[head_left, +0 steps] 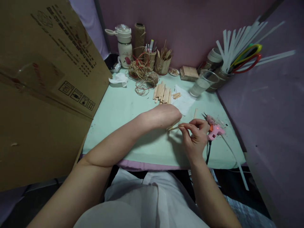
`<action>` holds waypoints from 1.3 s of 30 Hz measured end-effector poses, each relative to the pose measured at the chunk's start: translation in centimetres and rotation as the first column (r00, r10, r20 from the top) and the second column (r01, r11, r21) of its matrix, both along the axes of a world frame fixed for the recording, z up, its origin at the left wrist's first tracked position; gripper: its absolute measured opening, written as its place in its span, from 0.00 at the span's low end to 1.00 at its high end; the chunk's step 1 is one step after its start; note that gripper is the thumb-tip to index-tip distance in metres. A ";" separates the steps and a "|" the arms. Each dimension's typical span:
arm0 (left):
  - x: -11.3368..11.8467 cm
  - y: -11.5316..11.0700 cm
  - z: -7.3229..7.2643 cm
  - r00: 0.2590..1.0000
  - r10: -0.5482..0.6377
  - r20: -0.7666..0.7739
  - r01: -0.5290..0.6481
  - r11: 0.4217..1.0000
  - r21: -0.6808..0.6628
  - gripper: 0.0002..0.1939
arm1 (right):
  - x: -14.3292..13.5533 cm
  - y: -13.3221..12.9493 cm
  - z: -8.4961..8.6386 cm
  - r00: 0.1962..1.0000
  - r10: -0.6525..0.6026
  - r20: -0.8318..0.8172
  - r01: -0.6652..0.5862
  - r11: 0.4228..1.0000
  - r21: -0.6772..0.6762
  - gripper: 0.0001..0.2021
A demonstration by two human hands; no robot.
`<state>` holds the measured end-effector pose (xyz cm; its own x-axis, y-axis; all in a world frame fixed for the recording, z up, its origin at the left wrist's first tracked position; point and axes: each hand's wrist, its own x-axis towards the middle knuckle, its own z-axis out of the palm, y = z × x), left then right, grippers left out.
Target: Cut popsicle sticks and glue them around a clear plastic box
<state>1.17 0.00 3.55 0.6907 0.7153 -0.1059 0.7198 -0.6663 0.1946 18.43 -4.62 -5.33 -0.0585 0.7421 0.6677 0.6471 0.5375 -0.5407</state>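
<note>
My left hand point(169, 114) is bent over the table with its back toward me and curls inward, so its fingertips are hidden. Pale wooden sticks point(175, 123) show just below it; whether it grips them is hidden. Thumb and forefinger of my right hand point(196, 136) pinch the end of a thin wooden stick point(174, 128), whose other end reaches beneath my left hand. A pink hot glue gun point(215, 131) lies beside my right hand, and pliers point(210, 119) touch or nearly touch it. Another wooden stick point(195, 113) lies just beyond my right hand.
Craft sticks point(162, 93) are piled behind my left hand, near tangled twine point(142, 74). A clear cup point(201, 84) stands tilted-looking at the back right, before a holder of glue sticks point(234, 47) and scissors point(249, 60). A large cardboard box point(47, 95) walls off the left.
</note>
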 end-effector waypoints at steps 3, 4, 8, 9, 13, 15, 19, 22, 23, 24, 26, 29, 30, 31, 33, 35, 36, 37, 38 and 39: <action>0.0 0.0 0.1 1.000 0.000 -0.006 0.000 1.000 0.006 0.13 | 0.0 0.1 0.1 1.000 -0.004 0.007 0.004 1.000 0.003 0.09; 0.0 -0.1 0.1 1.000 -0.001 -0.008 0.001 1.000 0.006 0.13 | 0.0 0.1 0.1 1.000 0.000 0.006 0.000 1.000 0.010 0.08; 0.0 -0.1 0.1 1.000 0.002 -0.008 -0.002 1.000 0.007 0.13 | 0.0 0.2 0.1 1.000 0.011 -0.002 -0.011 1.000 0.029 0.08; 0.0 -0.1 0.1 1.000 0.002 -0.010 -0.002 1.000 0.005 0.13 | 0.0 0.2 0.1 1.000 0.007 -0.003 -0.007 1.000 0.026 0.08; 0.0 0.0 0.0 1.000 0.004 -0.007 -0.003 1.000 0.003 0.13 | -0.1 0.3 -0.1 1.000 -0.003 0.000 0.003 1.000 0.015 0.09; 0.0 0.0 0.0 1.000 0.003 0.003 -0.003 1.000 0.005 0.12 | -0.1 0.3 -0.2 1.000 0.004 -0.007 -0.003 1.000 0.025 0.09; 0.0 0.1 -0.2 1.000 0.001 0.006 -0.001 1.000 0.005 0.12 | -0.2 0.4 -0.3 1.000 0.003 -0.027 -0.003 1.000 0.013 0.08; 0.0 0.1 -0.2 1.000 -0.003 0.019 0.003 1.000 0.003 0.11 | -0.2 0.5 -0.3 0.999 0.004 -0.036 -0.004 1.000 0.006 0.08; 0.0 0.1 -0.2 1.000 -0.004 0.022 0.004 1.000 0.000 0.11 | -0.3 0.5 -0.3 0.999 0.007 -0.039 -0.007 1.000 0.009 0.08; 0.0 0.1 -0.2 1.000 -0.002 0.023 0.002 1.000 -0.001 0.11 | -0.3 0.5 -0.3 0.999 0.010 -0.043 -0.009 1.000 0.011 0.08; -0.1 0.1 -0.2 1.000 0.002 0.025 -0.001 1.000 -0.006 0.11 | -0.4 0.6 -0.4 0.999 0.017 -0.051 -0.016 1.000 0.019 0.07; -0.1 0.2 -0.2 1.000 -0.007 0.031 0.007 1.000 -0.016 0.11 | -0.5 0.7 -0.5 0.998 0.024 -0.057 -0.022 0.999 0.032 0.07; -0.1 0.2 -0.3 0.999 -0.013 0.033 0.014 1.000 -0.018 0.10 | -0.5 0.7 -0.6 0.998 0.022 -0.056 -0.020 0.999 0.032 0.07; -0.2 0.2 -0.3 0.999 -0.017 0.033 0.018 1.000 -0.021 0.10 | -0.5 0.7 -0.6 0.998 0.018 -0.053 -0.017 0.999 0.033 0.07; -0.2 0.2 -0.3 0.999 -0.017 0.029 0.018 0.999 -0.026 0.09 | -0.5 0.7 -0.7 0.999 0.010 -0.048 -0.009 0.999 0.038 0.07; -0.1 0.2 -0.2 1.000 -0.003 0.025 0.004 0.999 -0.032 0.08 | -0.5 0.7 -0.8 0.999 0.004 -0.041 -0.002 0.999 0.049 0.06; -0.1 0.1 -0.2 1.000 0.007 0.026 -0.007 0.999 -0.032 0.09 | -0.5 0.7 -0.8 0.999 0.001 -0.036 0.001 0.999 0.052 0.06; 0.0 0.0 -0.2 0.999 0.020 0.030 -0.019 0.999 -0.029 0.09 | -0.5 0.6 -0.7 1.000 -0.001 -0.031 0.003 0.999 0.051 0.06; 0.0 0.0 -0.1 0.999 0.031 0.035 -0.030 0.999 -0.026 0.11 | -0.5 0.6 -0.7 1.000 -0.003 -0.026 0.004 0.999 0.049 0.07; 0.1 -0.1 -0.2 0.998 0.039 0.042 -0.038 0.999 -0.021 0.12 | -0.5 0.6 -0.7 1.000 -0.004 -0.022 0.005 0.999 0.047 0.07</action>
<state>1.27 -0.08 3.37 0.6667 0.7397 -0.0917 0.7359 -0.6337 0.2387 17.97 -4.02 -6.04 -0.0402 0.7102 0.7028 0.6378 0.5597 -0.5291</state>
